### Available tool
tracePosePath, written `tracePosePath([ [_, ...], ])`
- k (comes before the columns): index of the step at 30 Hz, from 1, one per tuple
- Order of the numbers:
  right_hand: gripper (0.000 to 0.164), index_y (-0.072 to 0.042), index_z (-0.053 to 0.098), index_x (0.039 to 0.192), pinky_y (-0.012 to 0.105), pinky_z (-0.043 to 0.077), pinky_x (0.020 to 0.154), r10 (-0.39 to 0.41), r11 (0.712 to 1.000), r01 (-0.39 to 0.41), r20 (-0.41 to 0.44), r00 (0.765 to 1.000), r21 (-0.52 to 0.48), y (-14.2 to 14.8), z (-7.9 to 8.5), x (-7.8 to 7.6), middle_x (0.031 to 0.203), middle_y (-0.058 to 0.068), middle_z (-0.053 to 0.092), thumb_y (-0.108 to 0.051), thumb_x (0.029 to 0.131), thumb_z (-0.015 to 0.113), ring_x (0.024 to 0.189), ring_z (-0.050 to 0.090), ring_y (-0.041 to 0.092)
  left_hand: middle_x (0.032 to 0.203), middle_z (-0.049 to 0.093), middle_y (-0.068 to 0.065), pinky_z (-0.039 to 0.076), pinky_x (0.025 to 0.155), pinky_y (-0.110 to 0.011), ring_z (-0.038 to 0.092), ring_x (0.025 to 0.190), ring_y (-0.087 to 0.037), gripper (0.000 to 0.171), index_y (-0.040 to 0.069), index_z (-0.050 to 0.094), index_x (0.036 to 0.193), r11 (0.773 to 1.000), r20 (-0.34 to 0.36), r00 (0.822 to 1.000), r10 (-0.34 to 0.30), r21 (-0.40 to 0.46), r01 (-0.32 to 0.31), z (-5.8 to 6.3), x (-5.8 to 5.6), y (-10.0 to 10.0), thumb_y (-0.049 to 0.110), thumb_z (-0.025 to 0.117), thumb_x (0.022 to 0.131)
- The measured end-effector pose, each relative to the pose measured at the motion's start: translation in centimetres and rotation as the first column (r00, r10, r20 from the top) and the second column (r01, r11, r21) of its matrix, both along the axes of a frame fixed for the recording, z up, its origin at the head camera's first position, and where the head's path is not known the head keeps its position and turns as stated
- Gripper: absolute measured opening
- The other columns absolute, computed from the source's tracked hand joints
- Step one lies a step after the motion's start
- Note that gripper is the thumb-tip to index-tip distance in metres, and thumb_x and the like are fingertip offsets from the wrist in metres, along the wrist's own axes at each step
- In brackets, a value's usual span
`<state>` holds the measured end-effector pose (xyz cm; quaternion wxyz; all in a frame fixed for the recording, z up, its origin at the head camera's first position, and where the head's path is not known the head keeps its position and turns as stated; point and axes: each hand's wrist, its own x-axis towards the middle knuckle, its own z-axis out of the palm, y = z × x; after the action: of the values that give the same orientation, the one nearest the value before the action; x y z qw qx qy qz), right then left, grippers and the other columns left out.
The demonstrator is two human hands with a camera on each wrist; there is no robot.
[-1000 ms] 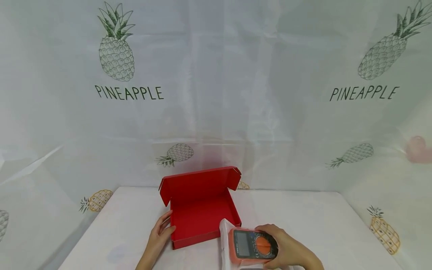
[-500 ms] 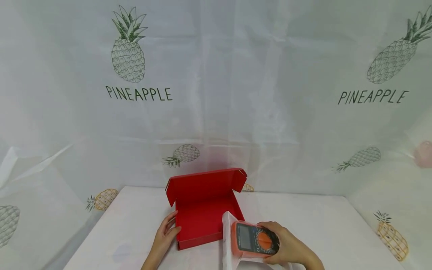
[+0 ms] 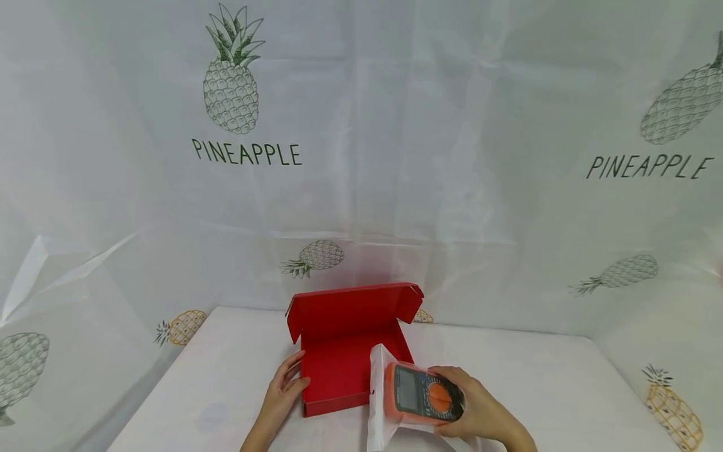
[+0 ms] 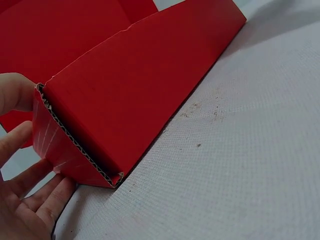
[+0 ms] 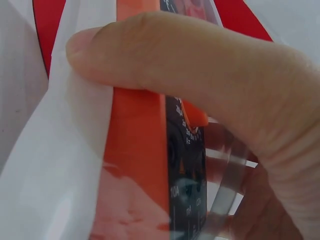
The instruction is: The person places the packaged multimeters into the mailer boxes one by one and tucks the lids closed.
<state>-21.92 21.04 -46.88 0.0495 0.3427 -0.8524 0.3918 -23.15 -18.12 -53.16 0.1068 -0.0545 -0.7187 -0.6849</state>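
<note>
White tabletop (image 3: 497, 358) below, right hand (image 3: 473, 408) grips the multimeter (image 3: 420, 394), left hand (image 3: 283, 390) pinches the red box (image 3: 334, 403) near it.

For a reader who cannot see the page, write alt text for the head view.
A right hand holds an orange-and-black multimeter in a bag at a white table. The left hand grips an open red box at its left side. Beyond hangs a pineapple-print sheet.

White tbl (image 3: 508, 370); red box (image 3: 339, 370) on it; poss. dirt specks (image 4: 199, 145).
</note>
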Motion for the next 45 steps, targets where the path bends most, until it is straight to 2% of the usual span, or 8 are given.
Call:
tracePosePath([
  [8, 0.08, -0.01, 0.054, 0.131, 0.025, 0.052, 0.087, -0.036, 0.999, 0.036, 0.008, 0.999, 0.014, -0.7, 0.1, -0.4, 0.122, 0.009, 0.061, -0.035, 0.065, 0.091, 0.104, 0.053, 0.003, 0.147, 0.04, -0.022, 0.045, 0.094, -0.017, 0.048, 0.126, -0.009, 0.055, -0.003, 0.042, 0.142, 1.0, -0.033, 0.999, -0.011, -0.005, 0.011, 0.6, -0.2, 0.3, 0.001, 0.062, 0.092],
  [14, 0.081, -0.01, 0.055, 0.13, 0.026, 0.053, 0.087, -0.049, 0.999, 0.049, -0.007, 0.999, 0.017, -1.1, 0.1, -0.8, 0.122, 0.007, 0.061, -0.039, 0.065, 0.091, 0.103, 0.054, 0.005, 0.148, 0.039, -0.022, 0.044, 0.095, -0.016, 0.04, 0.134, -0.036, 0.055, -0.002, 0.042, 0.143, 1.0, -0.011, 1.0, -0.013, -0.003, 0.013, 0.5, -0.2, 0.4, 0.001, 0.062, 0.092],
  [18, 0.08, -0.01, 0.055, 0.13, 0.025, 0.052, 0.087, -0.035, 0.999, 0.035, 0.006, 0.999, 0.014, -1.5, 0.3, -0.9, 0.121, 0.007, 0.061, -0.04, 0.065, 0.091, 0.102, 0.054, 0.004, 0.149, 0.038, -0.023, 0.044, 0.094, -0.015, 0.037, 0.135, -0.041, 0.055, -0.002, 0.041, 0.143, 1.0, 0.007, 1.0, -0.02, 0.005, 0.02, 0.4, 0.0, 0.4, 0.002, 0.061, 0.092],
  [21, 0.08, -0.009, 0.055, 0.131, 0.026, 0.053, 0.087, -0.027, 1.0, 0.027, 0.008, 1.0, 0.006, -1.9, 0.6, -1.0, 0.121, 0.007, 0.062, -0.04, 0.066, 0.09, 0.101, 0.055, 0.005, 0.148, 0.039, -0.023, 0.044, 0.094, -0.015, 0.039, 0.134, -0.038, 0.055, -0.003, 0.041, 0.143, 1.0, 0.0, 1.0, -0.023, 0.008, 0.023, 0.3, 0.0, 0.4, 0.003, 0.062, 0.092],
  [27, 0.08, -0.01, 0.054, 0.132, 0.027, 0.053, 0.087, -0.027, 1.0, 0.027, 0.0, 1.0, 0.006, -2.6, 1.2, -1.5, 0.121, 0.005, 0.061, -0.038, 0.066, 0.09, 0.101, 0.055, 0.006, 0.146, 0.041, -0.023, 0.045, 0.094, -0.016, 0.046, 0.13, -0.025, 0.054, -0.003, 0.042, 0.142, 1.0, -0.031, 0.999, -0.009, -0.01, 0.008, 0.3, -0.1, 0.3, 0.003, 0.062, 0.092],
  [33, 0.079, -0.009, 0.055, 0.131, 0.028, 0.053, 0.084, -0.011, 1.0, 0.011, -0.006, 1.0, 0.016, -3.4, 1.9, -1.9, 0.12, 0.004, 0.062, -0.038, 0.066, 0.09, 0.099, 0.055, 0.006, 0.147, 0.041, -0.022, 0.045, 0.094, -0.016, 0.044, 0.131, -0.028, 0.055, -0.002, 0.043, 0.142, 1.0, -0.021, 1.0, -0.017, -0.004, 0.017, 0.1, -0.3, 0.2, 0.003, 0.063, 0.091],
  [38, 0.079, -0.009, 0.055, 0.131, 0.028, 0.053, 0.085, 0.026, 1.0, -0.027, 0.01, 1.0, 0.012, -4.2, 2.2, -2.2, 0.12, 0.003, 0.063, -0.039, 0.067, 0.09, 0.099, 0.055, 0.006, 0.146, 0.041, -0.023, 0.045, 0.093, -0.016, 0.045, 0.13, -0.027, 0.054, -0.002, 0.043, 0.142, 1.0, -0.024, 1.0, -0.013, 0.005, 0.013, 0.0, -0.3, 0.1, 0.003, 0.062, 0.091],
  [45, 0.08, -0.006, 0.055, 0.132, 0.029, 0.053, 0.086, 0.064, 0.998, -0.064, 0.016, 0.998, 0.012, -5.3, 2.2, -2.6, 0.12, 0.003, 0.062, -0.039, 0.068, 0.089, 0.099, 0.055, 0.006, 0.145, 0.042, -0.025, 0.045, 0.093, -0.016, 0.048, 0.121, -0.002, 0.054, -0.004, 0.043, 0.141, 1.0, -0.041, 0.999, -0.012, 0.02, 0.013, -0.1, -0.1, 0.0, 0.001, 0.062, 0.091],
])
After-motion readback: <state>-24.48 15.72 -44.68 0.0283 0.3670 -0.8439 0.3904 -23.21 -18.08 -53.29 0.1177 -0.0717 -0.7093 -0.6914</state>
